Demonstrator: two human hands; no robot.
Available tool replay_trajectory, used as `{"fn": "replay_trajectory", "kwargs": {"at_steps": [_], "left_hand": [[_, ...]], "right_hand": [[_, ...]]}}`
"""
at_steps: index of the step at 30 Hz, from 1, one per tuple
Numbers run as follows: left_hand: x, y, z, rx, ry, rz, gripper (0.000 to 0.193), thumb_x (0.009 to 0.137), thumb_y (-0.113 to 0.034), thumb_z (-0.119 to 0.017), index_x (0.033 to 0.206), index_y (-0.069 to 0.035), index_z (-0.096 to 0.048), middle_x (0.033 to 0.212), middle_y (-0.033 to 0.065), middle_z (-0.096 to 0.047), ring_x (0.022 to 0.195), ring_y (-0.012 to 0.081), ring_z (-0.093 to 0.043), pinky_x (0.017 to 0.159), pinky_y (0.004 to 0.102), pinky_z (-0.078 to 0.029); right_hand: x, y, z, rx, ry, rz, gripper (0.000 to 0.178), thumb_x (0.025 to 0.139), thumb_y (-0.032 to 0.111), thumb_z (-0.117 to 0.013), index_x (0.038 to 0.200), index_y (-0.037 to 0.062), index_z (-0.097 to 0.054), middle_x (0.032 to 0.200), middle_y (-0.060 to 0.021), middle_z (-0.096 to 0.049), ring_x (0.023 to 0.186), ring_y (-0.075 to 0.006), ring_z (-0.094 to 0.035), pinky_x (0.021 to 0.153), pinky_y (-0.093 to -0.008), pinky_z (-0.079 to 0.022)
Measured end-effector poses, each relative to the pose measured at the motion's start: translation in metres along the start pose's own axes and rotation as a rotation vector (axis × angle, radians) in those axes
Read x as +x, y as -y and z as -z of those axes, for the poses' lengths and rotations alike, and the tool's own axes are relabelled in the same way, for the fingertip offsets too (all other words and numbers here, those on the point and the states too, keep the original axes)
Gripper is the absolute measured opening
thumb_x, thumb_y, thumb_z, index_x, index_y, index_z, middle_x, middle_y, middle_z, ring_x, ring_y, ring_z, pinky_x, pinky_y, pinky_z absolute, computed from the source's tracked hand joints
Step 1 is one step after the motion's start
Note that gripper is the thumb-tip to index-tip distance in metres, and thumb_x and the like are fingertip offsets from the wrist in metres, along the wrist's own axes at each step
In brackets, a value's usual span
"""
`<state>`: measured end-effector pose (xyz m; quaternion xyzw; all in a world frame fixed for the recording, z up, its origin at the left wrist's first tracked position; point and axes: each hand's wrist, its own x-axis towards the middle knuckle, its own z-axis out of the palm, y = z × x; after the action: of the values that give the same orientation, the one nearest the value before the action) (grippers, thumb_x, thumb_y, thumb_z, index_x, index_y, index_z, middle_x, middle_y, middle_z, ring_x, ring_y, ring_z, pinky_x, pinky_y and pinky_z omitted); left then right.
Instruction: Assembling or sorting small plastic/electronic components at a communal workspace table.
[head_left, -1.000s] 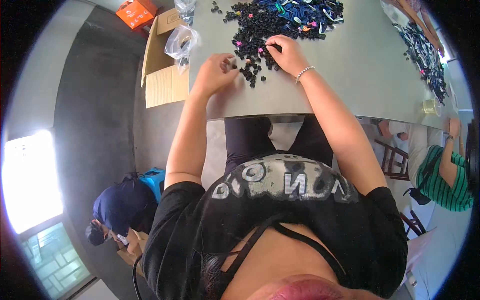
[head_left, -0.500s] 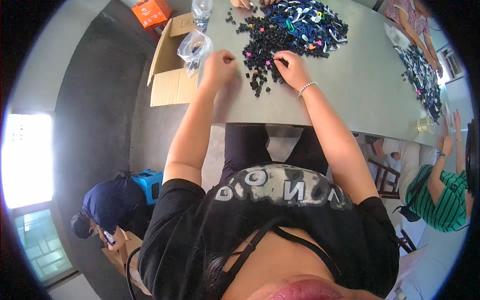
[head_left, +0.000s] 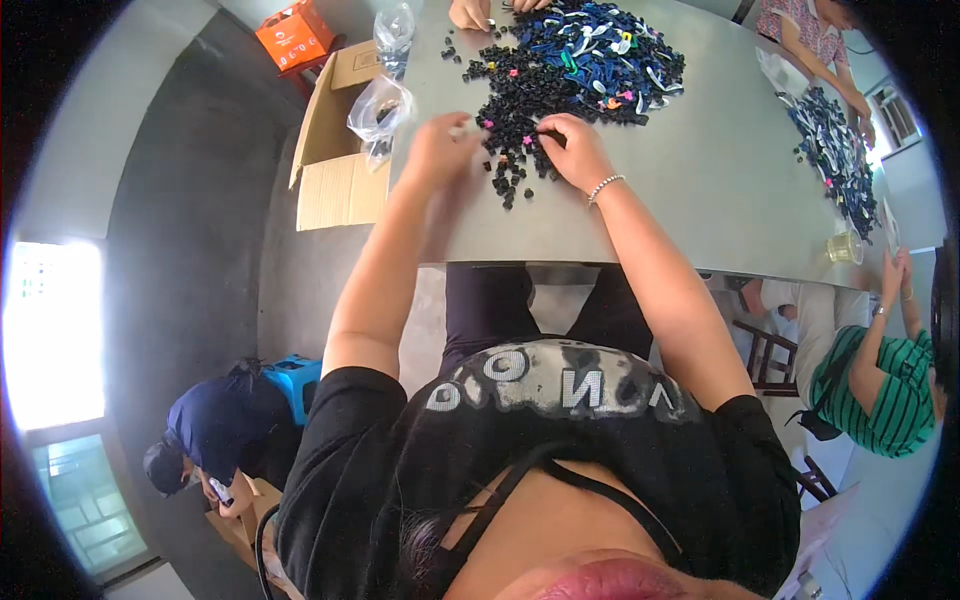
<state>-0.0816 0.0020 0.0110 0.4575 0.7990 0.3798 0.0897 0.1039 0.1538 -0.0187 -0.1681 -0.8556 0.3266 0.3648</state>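
Observation:
A heap of small black plastic pieces (head_left: 515, 105) lies on the grey table in front of me, with a few pink, yellow and orange ones among them. My left hand (head_left: 440, 152) is at the heap's left edge, its fingers bent and smeared by motion; whether they hold a piece does not show. At the heap's right side is my right hand (head_left: 580, 155), a beaded bracelet on its wrist. Its thumb and forefinger are curled toward each other among the black pieces, and what lies between the tips is too small to make out.
Blue, white and black pieces (head_left: 610, 55) lie beyond, where another person's hands (head_left: 470, 14) work. Left of the table stand an open cardboard box (head_left: 340, 195) and a clear plastic bag (head_left: 380, 108). A second pile (head_left: 835, 150) and a plastic cup (head_left: 845, 247) are at the right.
My left hand has shifted slightly and its fingers have swung toward the heap. My right hand stays at the heap's edge. The whole view has tilted a little.

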Motion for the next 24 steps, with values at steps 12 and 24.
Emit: {"fn": "replay_trajectory", "kwargs": {"at_steps": [12,24], "left_hand": [[0.0,-0.021,-0.042,0.097,-0.223,-0.148,0.026,0.08,-0.024,-0.068,0.102,-0.009,-0.067,0.094,0.0128,-0.063,0.084,0.0295,-0.062,0.077,0.0363,-0.049],[-0.006,-0.032,-0.036,-0.169,-0.239,0.082,0.014,0.081,-0.016,-0.069,0.088,-0.004,-0.068,0.088,0.0082,-0.064,0.065,0.0161,-0.06,0.063,0.0301,-0.048]], "right_hand": [[-0.003,0.001,-0.004,-0.134,0.014,0.147,0.024,0.077,0.025,-0.071,0.093,0.0081,-0.068,0.111,-0.0122,-0.063,0.104,-0.0322,-0.057,0.092,-0.0401,-0.044],[-0.005,0.002,0.006,-0.123,0.051,0.077,0.016,0.081,0.018,-0.067,0.093,0.0065,-0.066,0.108,-0.0096,-0.064,0.103,-0.0291,-0.057,0.092,-0.0387,-0.044]]}}
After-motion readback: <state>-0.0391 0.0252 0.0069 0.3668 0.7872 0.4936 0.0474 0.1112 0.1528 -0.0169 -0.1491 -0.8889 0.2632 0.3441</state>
